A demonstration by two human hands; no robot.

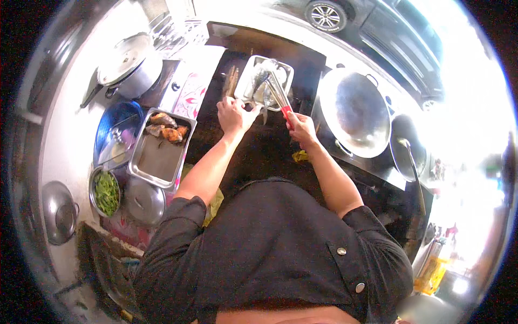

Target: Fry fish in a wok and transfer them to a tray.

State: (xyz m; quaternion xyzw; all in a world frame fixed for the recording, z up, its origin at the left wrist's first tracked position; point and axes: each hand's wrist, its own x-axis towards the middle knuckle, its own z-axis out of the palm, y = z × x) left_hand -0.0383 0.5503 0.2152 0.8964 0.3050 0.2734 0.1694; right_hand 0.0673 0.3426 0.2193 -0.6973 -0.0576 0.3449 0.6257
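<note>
My right hand (302,128) grips the red handle of metal tongs (278,90). The tongs' far end reaches over a pale rectangular tray (247,86), against what looks like a whole silvery fish (263,81); glare blurs the contact. A tail-like end hangs past the tray's near rim. At that rim's left corner is my left hand (236,116), its thumb and fingers curved towards the fish. Whether they pinch the rim, the fish or nothing is unclear. Just beyond the left hand lie thin brown sticks (231,80).
On the left, a steel pan (158,160) holds browned fish pieces (170,128), near a bowl of green leaves (106,193), a lid (145,201) and a lidded pot (135,75). A large wok (356,111) and a smaller pan (404,141) with a ladle stand right.
</note>
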